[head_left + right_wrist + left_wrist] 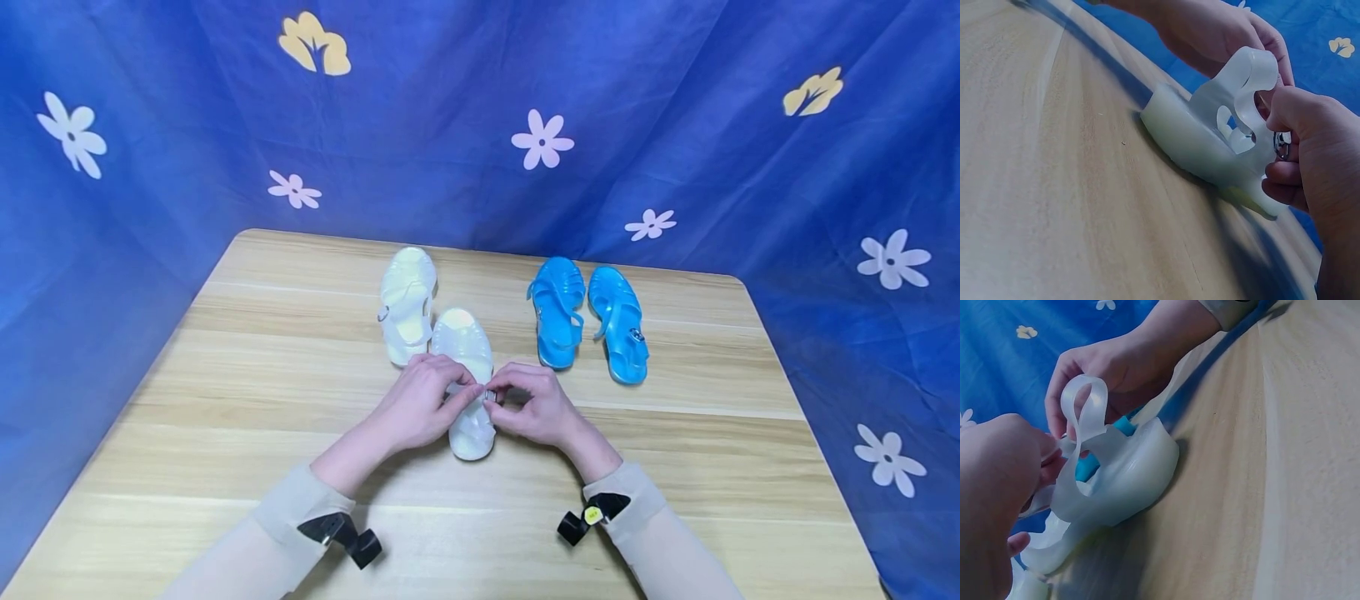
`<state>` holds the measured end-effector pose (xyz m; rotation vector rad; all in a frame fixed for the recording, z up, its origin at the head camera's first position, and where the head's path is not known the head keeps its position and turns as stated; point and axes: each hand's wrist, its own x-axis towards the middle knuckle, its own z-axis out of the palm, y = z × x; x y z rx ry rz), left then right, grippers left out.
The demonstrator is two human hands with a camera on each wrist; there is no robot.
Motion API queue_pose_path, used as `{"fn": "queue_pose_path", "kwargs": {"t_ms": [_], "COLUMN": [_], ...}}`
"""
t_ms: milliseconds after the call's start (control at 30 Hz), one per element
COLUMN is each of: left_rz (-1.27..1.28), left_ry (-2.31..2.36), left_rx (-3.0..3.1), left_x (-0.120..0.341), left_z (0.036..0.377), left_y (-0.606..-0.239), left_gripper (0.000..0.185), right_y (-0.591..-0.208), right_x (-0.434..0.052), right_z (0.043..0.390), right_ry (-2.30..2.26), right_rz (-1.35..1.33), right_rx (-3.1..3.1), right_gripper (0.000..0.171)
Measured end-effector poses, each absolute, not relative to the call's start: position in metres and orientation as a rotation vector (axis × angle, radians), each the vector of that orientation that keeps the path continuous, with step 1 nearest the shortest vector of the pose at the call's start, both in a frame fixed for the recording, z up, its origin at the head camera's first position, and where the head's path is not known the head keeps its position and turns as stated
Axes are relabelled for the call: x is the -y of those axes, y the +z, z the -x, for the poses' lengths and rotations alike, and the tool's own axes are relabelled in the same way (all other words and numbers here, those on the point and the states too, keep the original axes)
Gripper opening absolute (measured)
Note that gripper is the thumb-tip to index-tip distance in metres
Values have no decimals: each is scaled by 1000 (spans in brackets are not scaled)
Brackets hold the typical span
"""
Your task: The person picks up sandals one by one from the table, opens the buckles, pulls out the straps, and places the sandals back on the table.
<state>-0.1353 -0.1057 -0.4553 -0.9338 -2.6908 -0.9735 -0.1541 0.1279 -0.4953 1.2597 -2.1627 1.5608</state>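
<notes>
A staged recording corner; flowered blue cloth backdrop (480,108) draped behind a bare wooden table (225,400)

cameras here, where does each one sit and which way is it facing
Head: worn on the head, facing forward and down at the wooden table, white and blue sandals; both forearms show, left hand and right hand pinching at the near white sandal.
Left wrist: low by the left hand, facing across the sandal's heel to the right hand.
Right wrist: low by the right hand, facing the heel, metal buckle and left hand.
Shared: both wrist views show the strap loop and both hands.
</notes>
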Motion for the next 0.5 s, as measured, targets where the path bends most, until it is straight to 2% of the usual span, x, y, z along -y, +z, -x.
{"fn": "queue_pose_path", "kwargs": {"t_ms": [500], "left_rz": [706], "left_ry": [-1558], "left_rx": [2693], "left_x": [99], "left_z": [119], "left_y": [-469], "left_gripper": [9], "right_y": [-500], "right_x": [-126], "right_z": [153], "right_ry": [1595], "right_rz": [-1295], "right_rx": [2090], "right_gripper": [22]}}
